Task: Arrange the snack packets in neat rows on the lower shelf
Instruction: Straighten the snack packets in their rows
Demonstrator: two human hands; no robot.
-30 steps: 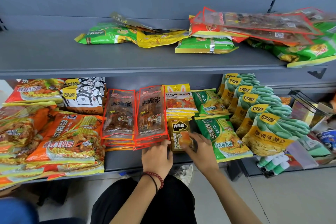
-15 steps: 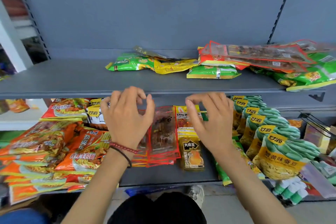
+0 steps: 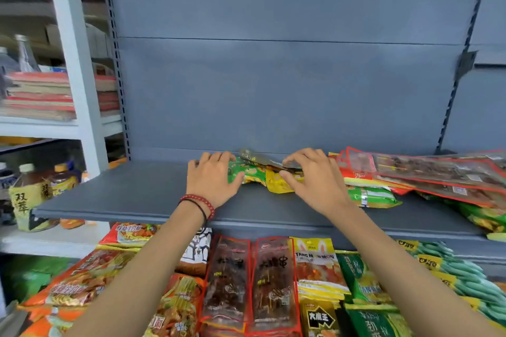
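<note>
Both hands are on the upper shelf [image 3: 131,194], at a small heap of snack packets in its middle, close to the grey back panel [image 3: 273,85].

The left hand [image 3: 213,179] has its fingers curled over the left end of a green packet [image 3: 245,171], thumb against the packet's near edge, gripping it. A red bead bracelet [image 3: 204,200] and a dark cord sit on that wrist.

The right hand [image 3: 312,182] arches over the heap. Its fingertips press on a grey foil packet [image 3: 258,158] lying on top and its thumb pushes against the yellow packet [image 3: 278,183] beneath, so the two are pinched between them. The green and yellow packets touch, the yellow one overlapping the green one's right end.

Toward the right end of the same shelf lies a loose pile of red-edged clear packets [image 3: 427,169], on top of more green packets [image 3: 372,196].

On the lower shelf, whose own surface is hidden, packets lie in rows:

- orange noodle packets [image 3: 82,279] at the left
- two red-edged clear stacks [image 3: 228,282] side by side in the middle
- a yellow rabbit-eared packet [image 3: 315,262] just right of them
- a black-and-yellow packet [image 3: 320,319] in front of it
- dark green packets [image 3: 361,279]
- a tilted file of green-and-yellow bags [image 3: 451,268] at the right end

Beyond the left end stands a white rack [image 3: 79,107] holding drink bottles [image 3: 30,191].
</note>
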